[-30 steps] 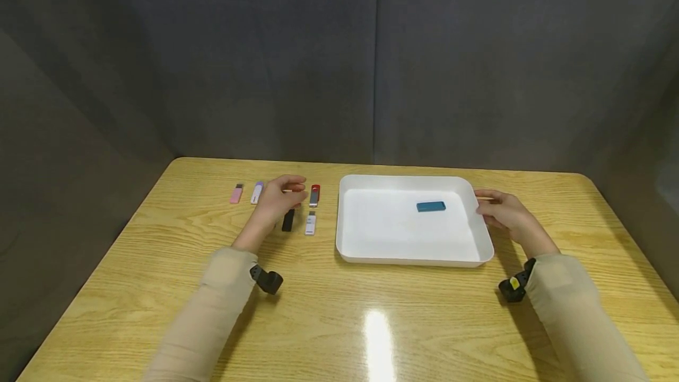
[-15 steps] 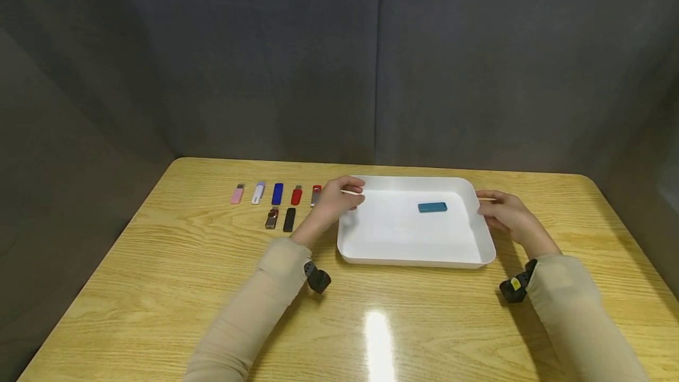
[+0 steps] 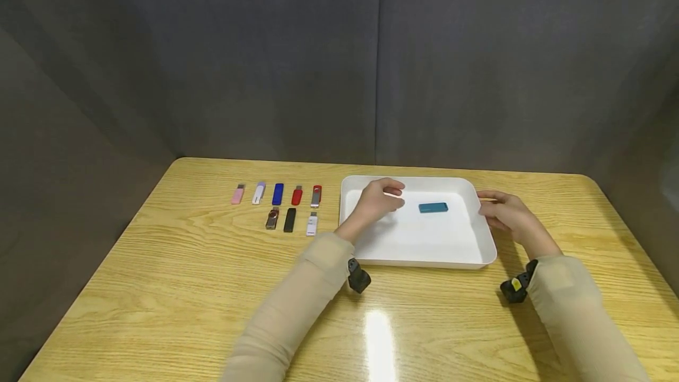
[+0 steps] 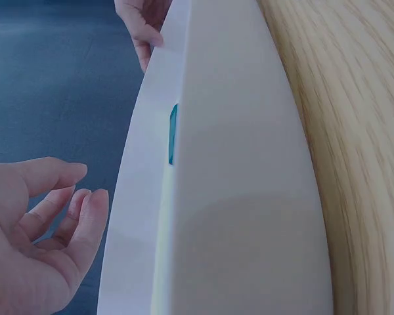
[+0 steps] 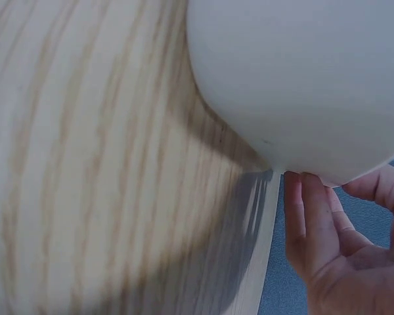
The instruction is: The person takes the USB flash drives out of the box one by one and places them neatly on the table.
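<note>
My left hand (image 3: 378, 198) hovers over the left half of a white tray (image 3: 419, 252), its fingers loosely bent with nothing between them; the left wrist view shows the bare gap between thumb and fingers. A teal USB stick (image 3: 432, 207) lies flat in the tray, to the right of that hand. At the tray's right wall my right hand (image 3: 509, 216) holds the rim, the fingers against the outside and the thumb at the edge. Its fingertips are partly hidden by the tray in the right wrist view.
Left of the tray, USB sticks lie in two rows. The back row has pink (image 3: 237, 194), white-purple (image 3: 258, 193), blue (image 3: 277, 194), red (image 3: 296, 195) and red-silver (image 3: 316, 196) sticks; in front are brown (image 3: 272, 218), black (image 3: 289, 220) and white (image 3: 312, 224) ones.
My left hand has moved right, from above the USB sticks to above the tray, uncovering the sticks. The right hand stays at the tray's right wall, and the teal stick stays in the tray.
</note>
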Motion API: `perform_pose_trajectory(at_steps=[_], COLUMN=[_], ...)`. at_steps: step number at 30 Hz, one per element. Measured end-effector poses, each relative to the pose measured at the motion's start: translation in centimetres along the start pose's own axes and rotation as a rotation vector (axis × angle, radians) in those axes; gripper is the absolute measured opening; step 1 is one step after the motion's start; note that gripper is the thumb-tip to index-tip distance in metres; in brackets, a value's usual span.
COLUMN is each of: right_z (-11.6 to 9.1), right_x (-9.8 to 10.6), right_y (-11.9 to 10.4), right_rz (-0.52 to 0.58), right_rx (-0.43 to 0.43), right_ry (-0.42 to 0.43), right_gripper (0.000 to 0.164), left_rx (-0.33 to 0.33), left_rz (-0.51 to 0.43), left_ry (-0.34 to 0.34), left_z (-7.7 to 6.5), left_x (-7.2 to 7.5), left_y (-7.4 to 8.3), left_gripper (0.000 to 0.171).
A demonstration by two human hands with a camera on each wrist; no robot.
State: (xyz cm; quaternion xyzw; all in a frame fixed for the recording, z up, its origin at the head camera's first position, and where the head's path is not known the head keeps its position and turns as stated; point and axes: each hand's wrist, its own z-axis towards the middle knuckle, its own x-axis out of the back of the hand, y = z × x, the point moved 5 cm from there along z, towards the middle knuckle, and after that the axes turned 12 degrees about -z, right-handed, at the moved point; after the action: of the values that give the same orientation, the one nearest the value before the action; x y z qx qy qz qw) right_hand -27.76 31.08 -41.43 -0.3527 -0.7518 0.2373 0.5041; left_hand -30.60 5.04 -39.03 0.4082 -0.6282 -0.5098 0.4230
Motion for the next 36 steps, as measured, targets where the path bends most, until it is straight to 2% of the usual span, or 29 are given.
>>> perform_pose_trajectory(at_steps=[10,19,28,36], right_z=[0.1,0.0,-0.2,0.0], right_x=[0.0,0.1,0.2,0.1], right_y=[0.1,0.1,0.2,0.2], right_rz=[0.028,0.036,0.061,0.083], right_rx=[0.005,0.036,0.042,0.039], right_ry=[-0.023,-0.034,-0.047,-0.052], right_gripper=[0.065,0.065,0.067,0.067], left_rx=[-0.012,0.016,0.008,-0.017], left_rz=[0.013,0.037,0.035,0.078], left_ry=[0.023,0.059,0.078,0.096], left_z=[1.0,1.7,2.1,2.4], left_x=[-2.1,-3.4,-4.5,-4.8], left_y=[-0.2,-1.0,-1.6,-1.9], left_gripper=[0.034,0.034,0.033,0.034])
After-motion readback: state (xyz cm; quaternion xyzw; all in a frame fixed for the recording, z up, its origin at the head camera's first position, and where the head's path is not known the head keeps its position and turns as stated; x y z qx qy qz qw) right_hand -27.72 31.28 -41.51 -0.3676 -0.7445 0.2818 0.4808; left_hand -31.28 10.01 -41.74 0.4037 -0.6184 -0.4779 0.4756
